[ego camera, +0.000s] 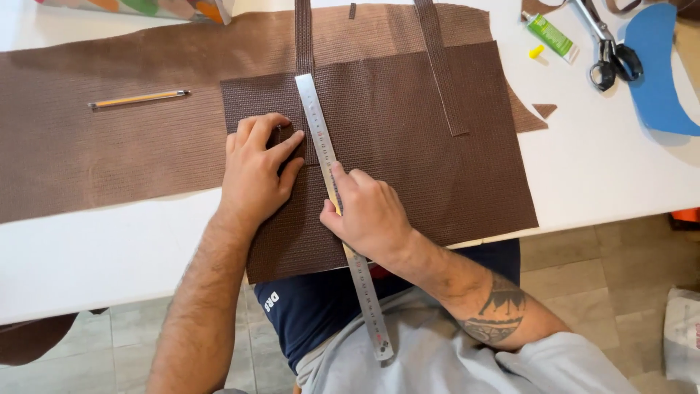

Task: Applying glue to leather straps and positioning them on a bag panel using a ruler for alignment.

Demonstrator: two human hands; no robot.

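1. Steel, long and narrow, a metal ruler [343, 211] runs from the person's lap up across a dark brown rectangular panel of woven material [408, 146], its near end hanging off the edge of the white surface [95, 255].
2. Pressing on the ruler's middle is the right hand [368, 215], palm down, fingers together, the index finger stretched along the ruler's edge; it is flat on the ruler, not clasped around it.
3. Just to the left, the left hand [255, 171] lies on the same panel, fingers loosely curled and close together, pinning the end of a narrow brown woven strip [303, 44] that runs away toward the far edge beside the ruler.
4. A second narrow brown strip [441, 69] lies slanted on the panel's right half, apart from both hands.
5. Under the panel spreads a larger lighter brown woven sheet [95, 124], with a yellow pencil [138, 98] resting on it, well left of the hands.
6. Farther right on the surface lie a small brown triangular offcut [545, 109], a green glue tube [550, 35], metal scissors with black handles [609, 47] and a blue curved cut-out piece [660, 73].
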